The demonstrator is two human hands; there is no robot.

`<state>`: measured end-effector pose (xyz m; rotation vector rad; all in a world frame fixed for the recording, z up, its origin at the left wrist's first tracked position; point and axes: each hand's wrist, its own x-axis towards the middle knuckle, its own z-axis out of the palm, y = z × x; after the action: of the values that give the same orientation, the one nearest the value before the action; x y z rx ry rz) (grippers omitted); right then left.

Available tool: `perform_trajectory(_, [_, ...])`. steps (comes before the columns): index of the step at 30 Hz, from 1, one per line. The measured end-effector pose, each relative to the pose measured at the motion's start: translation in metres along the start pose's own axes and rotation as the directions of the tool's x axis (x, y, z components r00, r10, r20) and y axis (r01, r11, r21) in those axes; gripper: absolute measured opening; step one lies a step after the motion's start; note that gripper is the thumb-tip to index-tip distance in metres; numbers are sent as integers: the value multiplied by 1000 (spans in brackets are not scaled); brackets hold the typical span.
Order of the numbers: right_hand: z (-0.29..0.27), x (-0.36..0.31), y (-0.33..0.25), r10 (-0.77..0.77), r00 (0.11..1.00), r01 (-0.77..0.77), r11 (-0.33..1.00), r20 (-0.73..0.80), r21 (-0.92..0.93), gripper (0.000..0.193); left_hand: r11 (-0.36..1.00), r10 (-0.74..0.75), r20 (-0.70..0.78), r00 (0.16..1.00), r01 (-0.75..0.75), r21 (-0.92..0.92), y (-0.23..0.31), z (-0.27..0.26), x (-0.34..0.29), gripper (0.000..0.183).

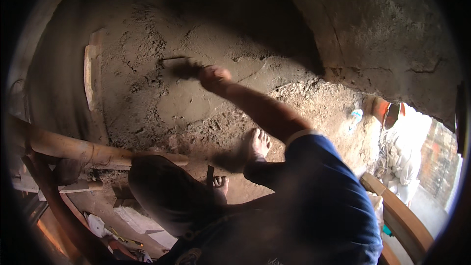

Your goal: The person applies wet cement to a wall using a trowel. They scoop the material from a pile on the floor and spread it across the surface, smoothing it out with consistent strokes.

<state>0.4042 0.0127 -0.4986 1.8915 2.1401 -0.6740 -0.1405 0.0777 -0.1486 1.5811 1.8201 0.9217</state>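
My right hand is closed around a trowel, partly blurred by motion. The trowel's dark blade lies at the surface of wet grey mortar, which looks smooth in places and rough in others. My right arm reaches forward and left from a blue sleeve. At the far left, a dark brown limb that looks like my left forearm runs up to a bamboo pole. Shadow hides the fingers at its end, so their grip does not show. My bare feet stand just short of the mortar.
A wooden strip stands at the mortar's left. A cracked concrete mass overhangs the upper right. Whitish sacks and an orange-rimmed bucket-like container are at right, above a curved wooden beam. Pale boards lie lower left.
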Motion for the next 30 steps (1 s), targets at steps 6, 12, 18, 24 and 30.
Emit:
perform_trajectory(6, [15,-83,243,195,976,-152,928,96,-341,23,908,87,-36,996,-65,414,-40,-47,13,48])
perform_trajectory(12, [-4,-125,277,731,634,-655,333,254,678,31,445,395,212,894,-388,807,-10,-32,8,45])
perform_trajectory(18, [2,-63,154,640,754,-300,134,149,944,22,763,206,-136,969,-72,643,12,9,2,46])
perform_trajectory(24, [-37,-44,65,436,840,-495,375,323,784,32,676,371,103,923,-344,651,-21,-20,34,65])
perform_trajectory(30, [-44,-130,166,765,562,-346,-131,316,929,31,216,418,290,861,-404,889,17,-2,13,58])
